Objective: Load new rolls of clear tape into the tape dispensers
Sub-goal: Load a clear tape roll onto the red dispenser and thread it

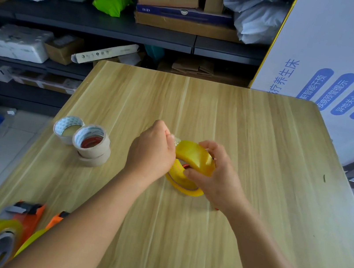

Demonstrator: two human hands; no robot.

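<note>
Table (253, 127): 2 orange dispensers (29, 218) at near-left edge, one loaded. Rolls: 3 pale ones (91, 141) at left, two stacked; 2 yellow rolls (193, 155) at centre, upper tilted on lower. Right hand (215, 177) gripping upper yellow roll; left hand (152, 150) pinching its tape end.

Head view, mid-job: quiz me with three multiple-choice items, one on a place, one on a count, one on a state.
1. Where do the pale tape rolls lie on the table?
A. left of the hands
B. right of the hands
C. far edge

2. How many orange dispensers lie at the near left?
A. none
B. two
C. four

3. What is the right hand doing?
A. resting flat
B. pointing
C. holding the yellow tape roll

Key: 1 A, they sit beyond the left hand; 2 B, two orange bodies show; 3 C, its fingers curl round the roll.
</note>
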